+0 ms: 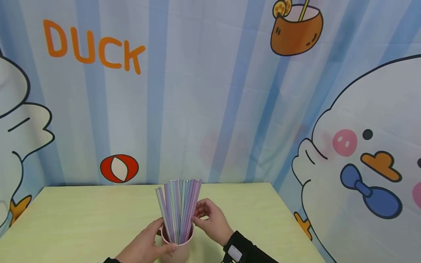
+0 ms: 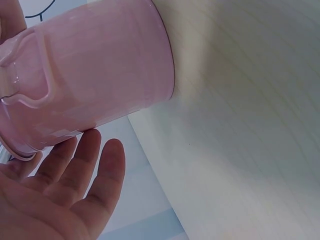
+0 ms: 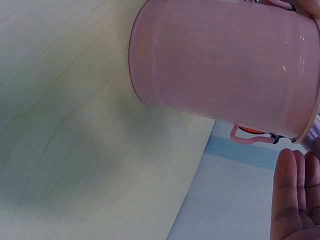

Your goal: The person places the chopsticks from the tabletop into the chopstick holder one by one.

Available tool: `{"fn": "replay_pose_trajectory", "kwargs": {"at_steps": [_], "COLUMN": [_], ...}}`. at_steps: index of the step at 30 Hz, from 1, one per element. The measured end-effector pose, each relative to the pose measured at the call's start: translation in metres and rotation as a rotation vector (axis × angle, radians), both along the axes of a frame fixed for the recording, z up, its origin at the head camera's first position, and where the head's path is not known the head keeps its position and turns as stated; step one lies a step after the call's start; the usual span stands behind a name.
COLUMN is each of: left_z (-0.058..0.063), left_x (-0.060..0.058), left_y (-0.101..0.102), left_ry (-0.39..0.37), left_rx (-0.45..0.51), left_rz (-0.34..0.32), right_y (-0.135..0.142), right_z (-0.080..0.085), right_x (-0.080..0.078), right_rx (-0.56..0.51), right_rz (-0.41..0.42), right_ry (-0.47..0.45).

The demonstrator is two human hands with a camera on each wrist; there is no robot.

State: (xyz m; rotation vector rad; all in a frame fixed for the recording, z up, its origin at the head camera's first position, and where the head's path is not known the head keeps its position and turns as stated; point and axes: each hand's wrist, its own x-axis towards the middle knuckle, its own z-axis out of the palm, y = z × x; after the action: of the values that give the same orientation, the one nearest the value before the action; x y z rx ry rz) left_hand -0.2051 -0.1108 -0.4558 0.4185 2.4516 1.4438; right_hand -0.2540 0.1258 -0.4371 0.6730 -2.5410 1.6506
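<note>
A small pink bucket [image 1: 177, 254] stands upright on the table, holding a thick bunch of pastel drinking straws [image 1: 179, 210] that rise well above its rim. Its wire-held handle lug [image 2: 44, 70] shows in the left wrist view. My left hand [image 1: 146, 243] holds the bucket near the top, thumb across the front rim and fingers along its far side. On the other side, my right hand [image 1: 213, 221] is at the straws, fingertips and thumb beside the bunch just above the rim. Its fingers [image 3: 286, 185] look fairly straight in the right wrist view.
The pale wood-grain table [image 1: 92, 215] ends at a back edge in front of a blue striped curtain [image 1: 190, 91] printed with ducks and lettering. A black sleeve with a wrist device [image 1: 235, 252] covers my right forearm.
</note>
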Motion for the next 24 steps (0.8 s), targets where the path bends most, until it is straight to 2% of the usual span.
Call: {"fn": "replay_pose_trajectory", "kwargs": {"at_steps": [12, 19, 24], "left_z": [0.002, 0.001, 0.0], "left_x": [-0.002, -0.003, -0.006], "left_y": [-0.005, -0.007, -0.007], "left_ry": [-0.004, -0.025, -0.034], "left_rx": [0.006, 0.013, 0.011], "left_rz": [0.0, -0.008, -0.004], "right_y": [-0.008, -0.007, -0.001], "right_z": [-0.006, -0.009, 0.002], "right_x": [0.003, 0.003, 0.01], "right_rx": [0.004, -0.012, -0.044], "right_rz": [0.012, 0.046, 0.091], "right_ry": [-0.022, -0.083, -0.136]}}
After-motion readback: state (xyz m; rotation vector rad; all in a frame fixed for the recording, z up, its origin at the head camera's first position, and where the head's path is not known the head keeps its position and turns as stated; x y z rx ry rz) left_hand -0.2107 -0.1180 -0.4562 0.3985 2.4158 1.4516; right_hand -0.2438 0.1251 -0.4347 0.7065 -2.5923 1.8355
